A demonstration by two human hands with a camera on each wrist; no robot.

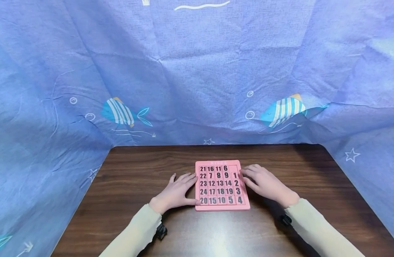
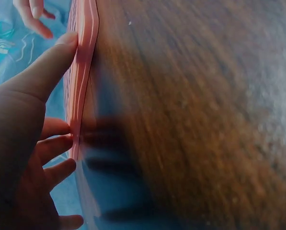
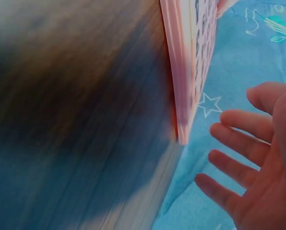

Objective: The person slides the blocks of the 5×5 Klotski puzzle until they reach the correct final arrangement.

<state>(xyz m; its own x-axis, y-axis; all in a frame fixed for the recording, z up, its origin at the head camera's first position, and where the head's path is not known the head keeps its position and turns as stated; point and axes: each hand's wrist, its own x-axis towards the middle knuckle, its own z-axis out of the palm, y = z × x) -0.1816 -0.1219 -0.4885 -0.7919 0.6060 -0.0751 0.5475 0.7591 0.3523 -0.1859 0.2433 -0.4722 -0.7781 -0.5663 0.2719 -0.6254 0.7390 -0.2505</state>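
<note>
The left hand (image 1: 176,192) lay widely spread, thumb and fingertips at the left edge of the pink number puzzle (image 1: 222,208) on the table (image 1: 136,171), while the right hand (image 1: 264,182), fingers loosely parted and holding nothing, hung just beside its right edge. So light a brace might have let a sideways push skid the board, or a stray fingertip nudge tile 1 (image 1: 235,175) upward. The wrist views, nearly edge-on, left the numbers unreadable, and the heading was too faint.
</note>
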